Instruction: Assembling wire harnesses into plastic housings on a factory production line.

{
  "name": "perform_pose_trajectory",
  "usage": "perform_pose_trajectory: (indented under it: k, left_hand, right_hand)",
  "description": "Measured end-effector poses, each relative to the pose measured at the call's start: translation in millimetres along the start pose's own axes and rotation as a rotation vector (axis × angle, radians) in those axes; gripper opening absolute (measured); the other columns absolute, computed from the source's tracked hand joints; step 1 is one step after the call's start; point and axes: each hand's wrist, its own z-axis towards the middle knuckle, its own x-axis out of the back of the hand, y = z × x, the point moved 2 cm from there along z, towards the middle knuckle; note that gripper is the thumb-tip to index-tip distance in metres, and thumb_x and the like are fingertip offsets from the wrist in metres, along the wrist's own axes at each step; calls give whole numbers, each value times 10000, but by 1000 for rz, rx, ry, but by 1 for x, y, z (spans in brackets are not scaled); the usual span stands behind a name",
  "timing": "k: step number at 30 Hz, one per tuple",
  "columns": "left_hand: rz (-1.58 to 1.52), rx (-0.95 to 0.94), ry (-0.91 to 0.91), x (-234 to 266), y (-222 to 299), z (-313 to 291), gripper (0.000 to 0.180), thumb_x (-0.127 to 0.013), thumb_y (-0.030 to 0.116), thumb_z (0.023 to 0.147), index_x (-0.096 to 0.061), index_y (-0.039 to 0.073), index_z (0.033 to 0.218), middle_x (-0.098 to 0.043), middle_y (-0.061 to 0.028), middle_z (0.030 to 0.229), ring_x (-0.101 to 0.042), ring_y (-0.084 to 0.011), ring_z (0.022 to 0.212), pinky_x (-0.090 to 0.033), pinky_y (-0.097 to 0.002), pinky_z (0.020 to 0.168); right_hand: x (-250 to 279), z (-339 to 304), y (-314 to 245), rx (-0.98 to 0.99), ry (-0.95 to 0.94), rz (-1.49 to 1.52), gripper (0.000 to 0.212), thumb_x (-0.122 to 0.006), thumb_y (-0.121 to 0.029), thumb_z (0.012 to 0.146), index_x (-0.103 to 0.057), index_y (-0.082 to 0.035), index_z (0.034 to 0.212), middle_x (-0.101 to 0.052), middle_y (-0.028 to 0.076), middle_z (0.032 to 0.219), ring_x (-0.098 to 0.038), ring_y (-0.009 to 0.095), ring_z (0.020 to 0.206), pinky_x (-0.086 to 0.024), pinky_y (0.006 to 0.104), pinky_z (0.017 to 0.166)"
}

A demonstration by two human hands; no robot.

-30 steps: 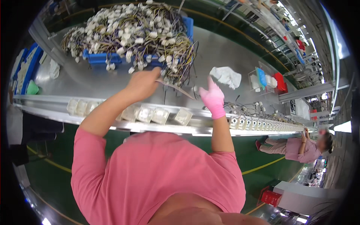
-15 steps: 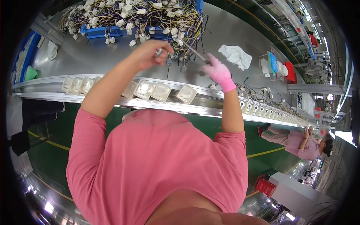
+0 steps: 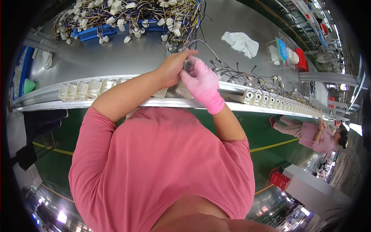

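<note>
My bare left hand (image 3: 174, 69) and my right hand (image 3: 201, 83), in a pink glove, meet above the far side of the rail. Both are closed, their fingers around a small grey metallic piece (image 3: 186, 65); its exact kind is too small to tell. A pale cable (image 3: 208, 47) arches beyond the gloved fingers, and where its near end goes is hidden by my hands. Just beyond my fingertips hangs the edge of a large heap of wire harnesses (image 3: 127, 15) with white connectors. Under my hands, partly covered, translucent square plastic housings (image 3: 94, 89) sit in the rail.
The metal rail (image 3: 154, 103) crosses in front of my body, with a row of housings (image 3: 264, 99) running off right. Loose dark wires (image 3: 247, 75) lie beside it. A white cloth (image 3: 241, 43) rests on the steel table (image 3: 116, 54). Another person (image 3: 315, 133) stands at the right.
My hands were apart, the left with the small metallic piece and the right at the cable. They have come together at the piece, the right moving left and nearer.
</note>
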Motion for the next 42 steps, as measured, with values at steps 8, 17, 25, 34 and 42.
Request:
perform_pose_trajectory:
  k: [8,17,25,34,42]
  left_hand:
    - [1063,-220,-57,16,15,-3,343,-445,307,899,-571,-9,854,-571,-49,735,-516,-181,662,-403,-314,600]
    - [1818,-734,-246,13,0,-24,169,-555,222,793,-575,54,790,-515,-104,706,-521,-289,721,-408,-400,636]
    - [1591,-650,-345,16,2,-21,92,-579,132,749,-561,50,786,-490,-78,807,-497,-262,825,-419,-360,678]
    - [1555,-678,-298,21,-2,-29,76,-556,57,757,-501,12,784,-453,-122,759,-489,-299,662,-393,-368,588]
    - [1586,-719,-258,24,-8,-32,74,-550,64,746,-515,36,805,-482,-117,781,-515,-305,747,-416,-397,657]
  right_hand:
    - [17,-6,19,55,-96,3,322,-681,-183,659,-597,-89,955,-578,43,723,-541,135,567,-458,258,554]
    - [13,-24,22,226,-321,-253,276,-649,-206,656,-594,-112,910,-582,77,796,-554,269,775,-454,371,681]
    - [8,-25,27,323,-302,-469,244,-621,-243,683,-560,-84,858,-571,110,790,-568,277,751,-458,370,610]
    - [2,-33,20,462,-62,-395,296,-625,-271,685,-561,-70,893,-562,102,777,-562,258,763,-448,356,662]
    - [1,-30,23,362,-257,-450,237,-612,-256,697,-547,-62,817,-535,98,734,-536,252,705,-414,349,622]
